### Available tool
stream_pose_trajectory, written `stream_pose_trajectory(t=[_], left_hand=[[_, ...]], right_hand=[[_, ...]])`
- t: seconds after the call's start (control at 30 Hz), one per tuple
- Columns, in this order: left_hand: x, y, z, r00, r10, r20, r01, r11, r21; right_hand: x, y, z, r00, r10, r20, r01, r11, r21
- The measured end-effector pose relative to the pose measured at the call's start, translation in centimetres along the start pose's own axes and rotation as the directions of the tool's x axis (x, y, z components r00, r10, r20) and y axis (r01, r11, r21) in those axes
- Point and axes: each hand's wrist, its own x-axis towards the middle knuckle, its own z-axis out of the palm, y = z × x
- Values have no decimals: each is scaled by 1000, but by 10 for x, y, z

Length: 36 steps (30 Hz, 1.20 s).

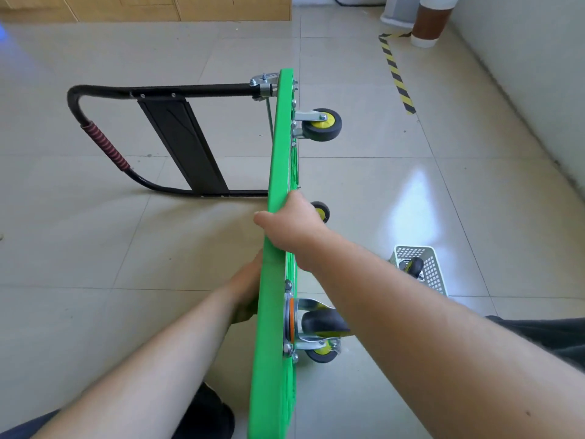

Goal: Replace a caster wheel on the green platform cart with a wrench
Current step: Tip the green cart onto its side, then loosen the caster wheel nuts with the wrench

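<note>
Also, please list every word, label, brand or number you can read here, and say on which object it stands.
None can be read.
Green platform cart: no print visible on its edge.
Black panel on the handle: only faint lines, no letters.
Striped floor tape: yellow-black warning pattern, no words.
White basket: no label visible.

Tiled floor (158,248): cart (278,217), basket (433,274)

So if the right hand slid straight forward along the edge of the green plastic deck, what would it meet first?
The right hand would probably first reach the silver handle hinge bracket at the green plastic deck far end; nothing shows between.
</note>
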Motion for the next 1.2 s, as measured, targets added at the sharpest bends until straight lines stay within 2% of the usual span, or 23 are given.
stream_pose_trajectory(t=[0.13,0.23,0.37,0.43,0.57,0.73,0.83,1.03,1.13,1.2], left_hand=[[-64,50,19,993,108,37,-111,988,109],[-87,57,23,989,151,4,-148,965,217],[-96,58,33,960,273,-59,-200,820,536],[-94,58,40,943,318,-103,-198,780,594],[-90,62,48,943,311,-121,-180,779,600],[-93,66,62,946,293,-141,-148,773,617],[-96,69,79,943,295,-156,-141,776,615],[-92,65,104,953,253,-166,-116,813,570],[-98,64,114,957,243,-158,-106,802,588],[-103,66,121,959,236,-156,-99,796,597]], right_hand=[[-2,16,-35,996,-18,87,13,998,59],[-8,39,-65,991,5,133,-13,998,59],[-23,74,-98,981,46,186,-56,997,48],[-33,94,-112,976,72,205,-76,997,10],[-40,136,-138,969,156,191,-153,988,-31],[-16,170,-153,979,203,25,-199,974,-105],[-2,189,-152,961,274,28,-268,955,-124],[27,233,-165,922,387,-26,-381,890,-252],[45,263,-175,906,410,-108,-422,848,-320],[55,288,-179,896,433,-104,-436,807,-399]])
